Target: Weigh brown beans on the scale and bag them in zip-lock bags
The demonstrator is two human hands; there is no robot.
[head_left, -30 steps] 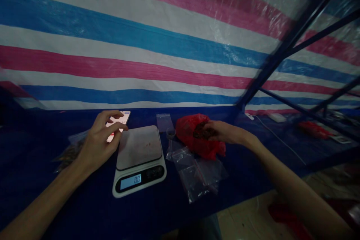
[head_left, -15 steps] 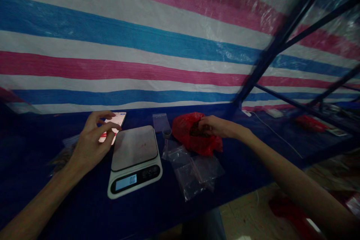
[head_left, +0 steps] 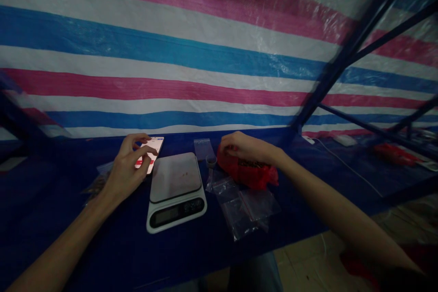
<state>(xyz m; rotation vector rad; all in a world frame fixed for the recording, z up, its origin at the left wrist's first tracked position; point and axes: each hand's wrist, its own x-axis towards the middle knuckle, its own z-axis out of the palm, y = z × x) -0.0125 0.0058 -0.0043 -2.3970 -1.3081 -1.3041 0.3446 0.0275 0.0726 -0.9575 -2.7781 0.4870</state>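
Observation:
My left hand (head_left: 129,166) is over the near side of a phone (head_left: 155,144) with a lit screen, left of a kitchen scale (head_left: 176,178). Its thumb and forefinger are curled close together; anything between them is too small to make out. A few tiny brown specks lie on the scale's plate. At the left rim of a red plastic bag (head_left: 251,175), my right hand (head_left: 241,146) has its fingers bent together, their tips partly hidden. Dark small-grained stuff shows inside the bag. Between scale and bag stands a small clear cup (head_left: 211,161).
Clear zip bags (head_left: 241,214) lie in front of the red bag, and another zip bag (head_left: 204,148) lies behind the cup. A filled clear bag (head_left: 99,182) sits beside my left wrist. Blue metal posts (head_left: 321,86) and a white cable (head_left: 345,164) are at the right.
My right hand has come up out of the red bag and moved left to its rim. The scale's lit 0.0 display has gone dim. My left hand has stayed by the phone.

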